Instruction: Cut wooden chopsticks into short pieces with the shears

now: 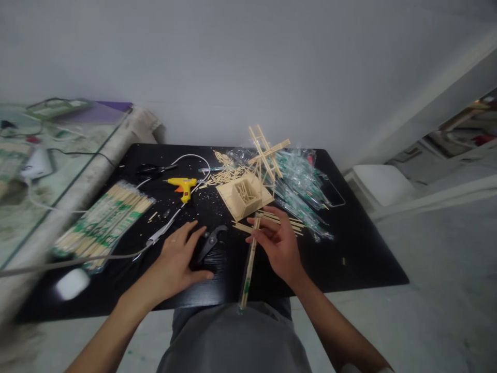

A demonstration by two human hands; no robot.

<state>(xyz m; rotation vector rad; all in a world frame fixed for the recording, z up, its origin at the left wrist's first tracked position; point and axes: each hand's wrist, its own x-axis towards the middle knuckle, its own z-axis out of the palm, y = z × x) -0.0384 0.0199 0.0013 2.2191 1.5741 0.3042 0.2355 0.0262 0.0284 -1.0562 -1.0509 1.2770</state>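
My right hand [277, 241] pinches the upper end of a wrapped pair of chopsticks [250, 267], whose lower end points at my lap. My left hand [174, 259] is spread out over the near part of the black table [341, 264], holding nothing. Just right of its fingers lie dark-handled pliers [212, 242]. Several bare chopsticks [285, 221] lie on the table behind my right hand. Beyond them stands a small wooden model [246, 194] with an open box on a flat base and a cross-shaped stick frame [267, 153] rising behind it.
A yellow glue gun [183, 186], scissors [157, 168] and white cables lie left of the model. Packs of wrapped chopsticks [106, 223] fill the left side. Torn plastic wrappers [301, 184] are heaped at the right, cut stick pieces [229, 173] at the back. A white stool [382, 184] stands right.
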